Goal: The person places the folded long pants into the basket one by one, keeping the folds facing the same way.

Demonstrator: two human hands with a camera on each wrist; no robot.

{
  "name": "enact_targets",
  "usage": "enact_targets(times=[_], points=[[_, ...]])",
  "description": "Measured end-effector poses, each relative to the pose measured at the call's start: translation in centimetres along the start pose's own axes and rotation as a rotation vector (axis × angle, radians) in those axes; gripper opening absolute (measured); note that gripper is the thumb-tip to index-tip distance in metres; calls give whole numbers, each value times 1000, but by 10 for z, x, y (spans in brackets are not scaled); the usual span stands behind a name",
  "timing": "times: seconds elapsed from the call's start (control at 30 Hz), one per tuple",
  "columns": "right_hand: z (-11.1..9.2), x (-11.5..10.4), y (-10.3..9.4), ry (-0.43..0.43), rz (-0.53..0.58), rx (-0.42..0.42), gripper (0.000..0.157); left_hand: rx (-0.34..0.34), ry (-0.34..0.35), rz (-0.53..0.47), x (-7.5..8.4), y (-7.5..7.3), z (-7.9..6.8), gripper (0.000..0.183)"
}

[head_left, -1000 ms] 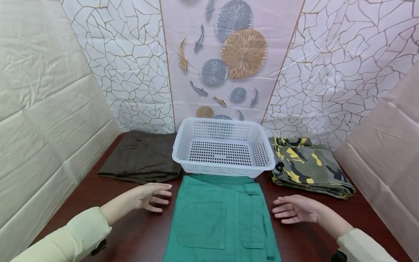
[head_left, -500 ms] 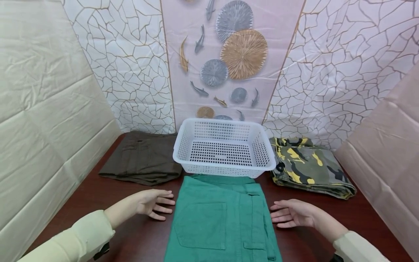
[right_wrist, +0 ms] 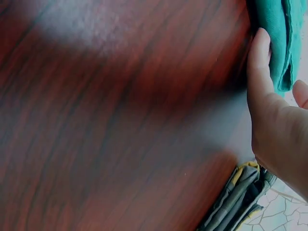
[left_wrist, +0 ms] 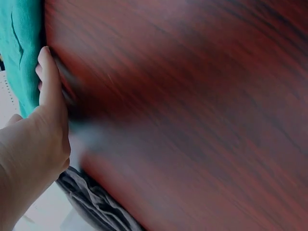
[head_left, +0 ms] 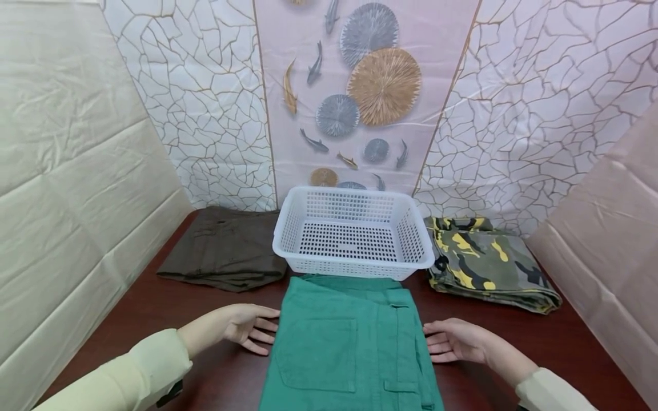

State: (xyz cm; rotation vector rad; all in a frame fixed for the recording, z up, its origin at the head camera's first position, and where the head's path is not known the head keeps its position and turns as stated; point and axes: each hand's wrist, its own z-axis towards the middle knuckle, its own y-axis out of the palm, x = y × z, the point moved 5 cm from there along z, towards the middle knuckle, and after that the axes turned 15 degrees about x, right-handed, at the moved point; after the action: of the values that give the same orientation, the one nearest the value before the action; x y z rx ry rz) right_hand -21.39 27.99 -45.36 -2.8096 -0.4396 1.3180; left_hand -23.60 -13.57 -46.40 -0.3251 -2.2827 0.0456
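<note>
With left hand [head_left: 249, 327] and right hand [head_left: 454, 341] spread at the green trousers' [head_left: 341, 348] nine and three o'clock, you seem poised to grip, which likely calls for fingers under both edges.

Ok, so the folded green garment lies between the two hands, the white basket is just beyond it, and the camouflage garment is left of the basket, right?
Not quite: the camouflage garment is right of the white basket, as the head view shows. The folded green garment does lie between the two hands, with the basket just beyond it.
</note>
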Motion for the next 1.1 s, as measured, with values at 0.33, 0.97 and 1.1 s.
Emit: enact_targets(times=[0.33, 0.97, 1.1], points=[[8, -3, 21, -59, 57, -207, 34, -21, -9, 36, -1, 14, 5, 61], [9, -5, 29, -96, 40, -98, 23, -61, 94, 47, 9, 29, 11, 35], [9, -4, 30, -76, 107, -148, 33, -97, 106, 39, 7, 31, 10, 27]])
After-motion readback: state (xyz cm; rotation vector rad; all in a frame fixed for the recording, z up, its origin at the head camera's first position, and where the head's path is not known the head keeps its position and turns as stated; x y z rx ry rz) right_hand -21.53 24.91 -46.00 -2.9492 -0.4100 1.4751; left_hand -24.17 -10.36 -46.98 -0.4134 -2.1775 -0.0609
